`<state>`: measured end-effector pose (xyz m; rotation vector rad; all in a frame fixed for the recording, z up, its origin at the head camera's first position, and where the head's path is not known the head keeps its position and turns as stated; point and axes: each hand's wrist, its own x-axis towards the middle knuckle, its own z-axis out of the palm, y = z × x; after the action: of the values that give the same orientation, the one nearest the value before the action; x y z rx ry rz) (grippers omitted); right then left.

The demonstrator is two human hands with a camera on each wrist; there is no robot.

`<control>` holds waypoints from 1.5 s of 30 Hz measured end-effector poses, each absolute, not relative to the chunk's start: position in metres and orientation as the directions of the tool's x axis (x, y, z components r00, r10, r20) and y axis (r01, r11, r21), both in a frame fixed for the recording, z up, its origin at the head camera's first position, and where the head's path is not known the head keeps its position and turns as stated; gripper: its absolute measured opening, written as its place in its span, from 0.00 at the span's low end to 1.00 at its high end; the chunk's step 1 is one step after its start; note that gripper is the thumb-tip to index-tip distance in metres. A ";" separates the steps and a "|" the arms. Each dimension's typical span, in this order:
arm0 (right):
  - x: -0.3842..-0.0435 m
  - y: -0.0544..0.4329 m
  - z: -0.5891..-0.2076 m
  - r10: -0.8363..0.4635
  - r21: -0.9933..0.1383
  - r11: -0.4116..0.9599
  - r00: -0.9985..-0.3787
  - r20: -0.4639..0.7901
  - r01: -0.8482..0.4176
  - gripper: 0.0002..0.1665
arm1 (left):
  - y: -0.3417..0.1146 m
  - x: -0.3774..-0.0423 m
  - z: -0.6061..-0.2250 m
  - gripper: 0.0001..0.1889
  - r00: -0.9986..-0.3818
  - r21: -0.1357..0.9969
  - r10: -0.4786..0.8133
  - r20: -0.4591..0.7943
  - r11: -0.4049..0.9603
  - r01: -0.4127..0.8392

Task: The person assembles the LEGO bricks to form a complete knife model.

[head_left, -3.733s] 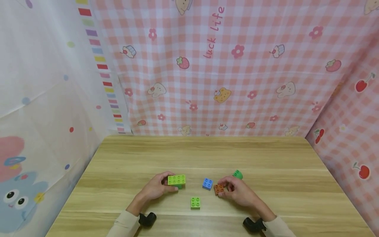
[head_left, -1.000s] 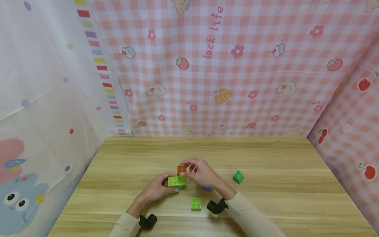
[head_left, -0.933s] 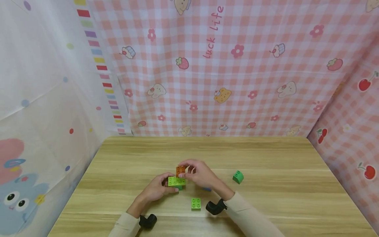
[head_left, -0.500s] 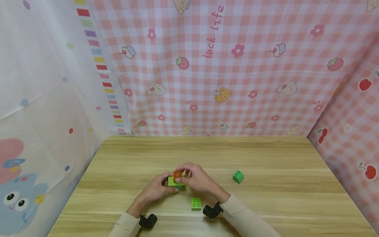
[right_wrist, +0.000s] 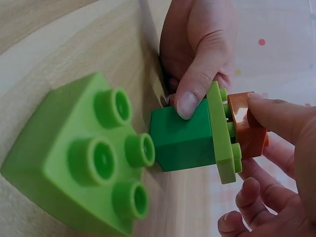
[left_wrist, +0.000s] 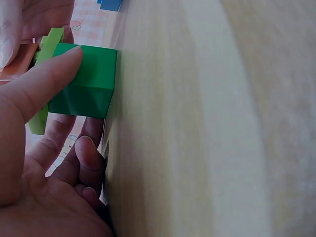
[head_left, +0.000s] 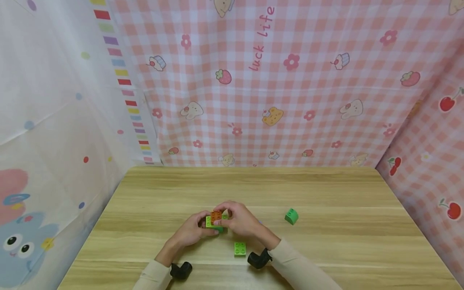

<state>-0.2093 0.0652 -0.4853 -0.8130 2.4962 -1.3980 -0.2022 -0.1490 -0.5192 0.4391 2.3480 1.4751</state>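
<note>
My left hand (head_left: 190,230) grips a dark green brick (left_wrist: 91,81) low over the wooden table, thumb on one side and fingers behind it. On top of that brick sits a thin lime green plate (right_wrist: 220,133) with studs. Between thumb and fingers, my right hand (head_left: 242,219) pinches an orange-brown brick (head_left: 216,217) over the middle of the plate. In the right wrist view the orange-brown brick (right_wrist: 248,123) lies right at the plate's studs, some of which show beneath its edge. The head view hides most of the dark green brick.
A lime green four-stud brick (head_left: 240,249) stands on the table (head_left: 166,189) before the hands. Farther right lies a green brick with a curved side (head_left: 291,216). A blue brick (left_wrist: 110,5) is mostly hidden behind my right hand. Patterned cloths (head_left: 268,84) enclose the table.
My right hand took the orange-brown brick from the right, carried it left over the lime plate and lowered it onto the studs. My left hand has stayed in place with the dark green brick.
</note>
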 end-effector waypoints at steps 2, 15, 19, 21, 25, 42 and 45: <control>-0.209 0.065 -0.486 -0.533 -0.832 0.407 -0.838 0.119 -0.377 0.19 | -0.149 -0.202 -0.519 0.18 -0.896 0.908 0.428 -0.115 0.410 0.080; -0.209 0.066 -0.492 -0.522 -0.856 0.374 -0.844 0.123 -0.357 0.16 | -0.149 -0.201 -0.518 0.18 -0.895 0.914 0.429 -0.119 0.400 0.070; -0.209 0.066 -0.492 -0.522 -0.860 0.371 -0.844 0.120 -0.352 0.16 | -0.148 -0.201 -0.517 0.19 -0.896 0.917 0.428 -0.120 0.393 0.065; -0.210 0.065 -0.492 -0.523 -0.862 0.367 -0.844 0.121 -0.351 0.16 | -0.148 -0.201 -0.517 0.18 -0.896 0.919 0.429 -0.117 0.389 0.066; -0.210 0.065 -0.492 -0.524 -0.865 0.361 -0.843 0.120 -0.347 0.16 | -0.148 -0.200 -0.518 0.19 -0.894 0.921 0.433 -0.115 0.385 0.068; -0.211 0.064 -0.486 -0.548 -0.863 0.382 -0.833 0.076 -0.330 0.11 | -0.149 -0.201 -0.518 0.18 -0.893 0.921 0.435 -0.112 0.383 0.071; -0.211 0.063 -0.485 -0.551 -0.861 0.385 -0.831 0.076 -0.334 0.10 | -0.148 -0.201 -0.518 0.18 -0.895 0.922 0.431 -0.114 0.381 0.066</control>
<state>-0.2107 0.0631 -0.4848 -0.7878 2.4207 -1.4255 -0.2015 -0.1485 -0.5179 0.4343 2.3097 1.5194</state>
